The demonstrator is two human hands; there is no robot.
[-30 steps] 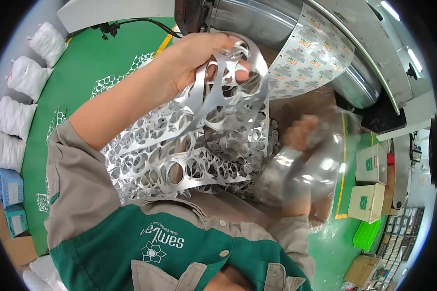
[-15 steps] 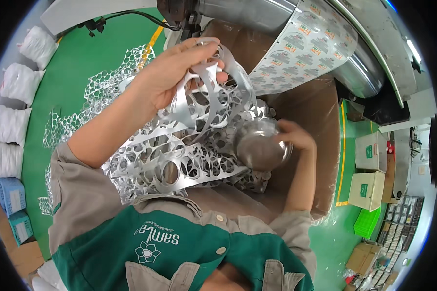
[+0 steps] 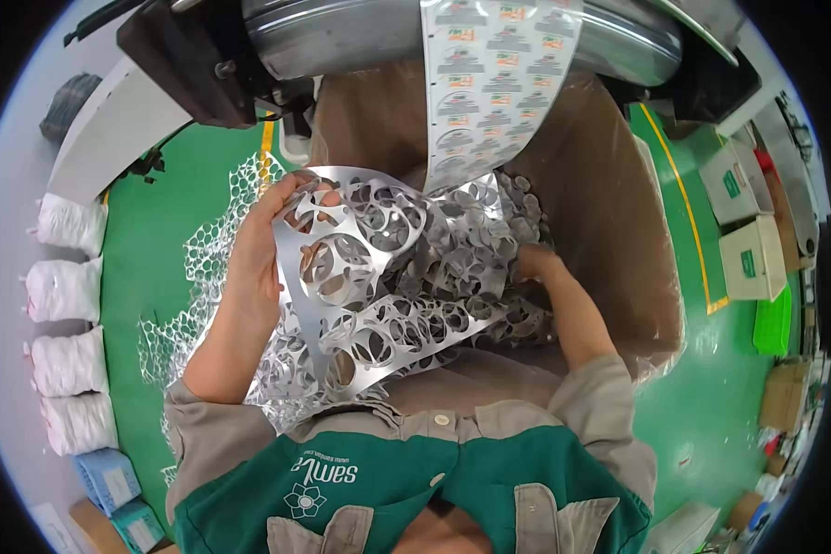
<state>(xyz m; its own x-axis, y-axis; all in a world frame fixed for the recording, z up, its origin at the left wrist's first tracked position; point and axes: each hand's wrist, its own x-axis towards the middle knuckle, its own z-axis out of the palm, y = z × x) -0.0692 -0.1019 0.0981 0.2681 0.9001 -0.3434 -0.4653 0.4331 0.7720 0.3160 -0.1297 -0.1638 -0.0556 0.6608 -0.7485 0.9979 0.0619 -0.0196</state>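
Note:
My left hand (image 3: pixel 272 226) is closed on the upper left edge of a silvery foil sheet punched with round holes (image 3: pixel 291 268). The sheet hangs in a curve from the hand, and its lower end overlaps more punched foil webbing (image 3: pixel 379 346). My right hand (image 3: pixel 534 264) reaches low into a large, brown-lined bin (image 3: pixel 609 222), beside a heap of small silvery round discs (image 3: pixel 524 205). Foil and discs hide its fingertips, so what it holds, if anything, does not show.
A printed foil web (image 3: pixel 499 83) runs down from a metal roller (image 3: pixel 342 42) above the bin. Punched foil scrap (image 3: pixel 217 235) spills over the left side. White bundles (image 3: pixel 69 295) line the left wall. Pale crates (image 3: pixel 752 258) and a green crate (image 3: pixel 772 321) stand at right.
My left hand has come down and left with the punched foil, spreading it. The right hand has lowered into the bin; the shiny round metal bowl it held no longer shows clearly. The view has shifted.

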